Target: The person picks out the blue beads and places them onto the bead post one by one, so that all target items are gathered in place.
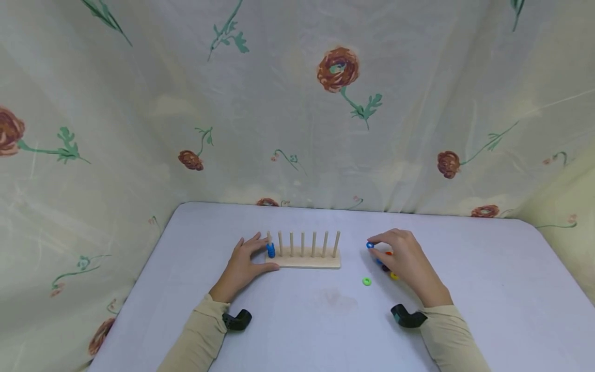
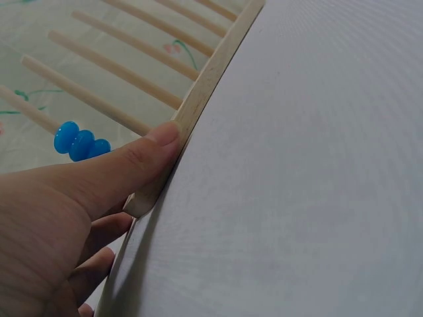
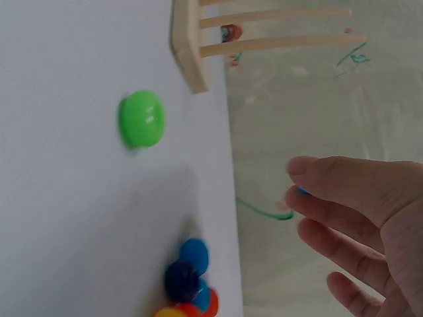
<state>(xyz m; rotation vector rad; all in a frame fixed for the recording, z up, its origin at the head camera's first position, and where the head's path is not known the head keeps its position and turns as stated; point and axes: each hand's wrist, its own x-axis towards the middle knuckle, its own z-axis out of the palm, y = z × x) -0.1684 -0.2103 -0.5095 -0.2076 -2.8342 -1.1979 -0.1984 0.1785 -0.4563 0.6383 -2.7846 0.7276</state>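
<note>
A wooden peg rack [image 1: 307,262] with a row of upright pegs stands on the table. Several blue beads [image 1: 271,250] are stacked on its leftmost peg. My left hand [image 1: 239,269] holds the rack's left end, thumb on the front edge of the base and fingers behind it. To the right of the rack, my right hand [image 1: 405,258] pinches a blue bead [image 1: 370,245] between thumb and forefinger, above the table. In the right wrist view that bead is mostly hidden by the fingers.
A green bead [image 1: 364,282] lies apart, between rack and right hand. Under the right hand is a small cluster with a yellow bead [image 3: 170,313], a dark bead [image 3: 181,281], a blue bead [image 3: 194,255] and red ones. A flowered curtain [image 1: 279,103] hangs behind the white table [image 1: 307,336].
</note>
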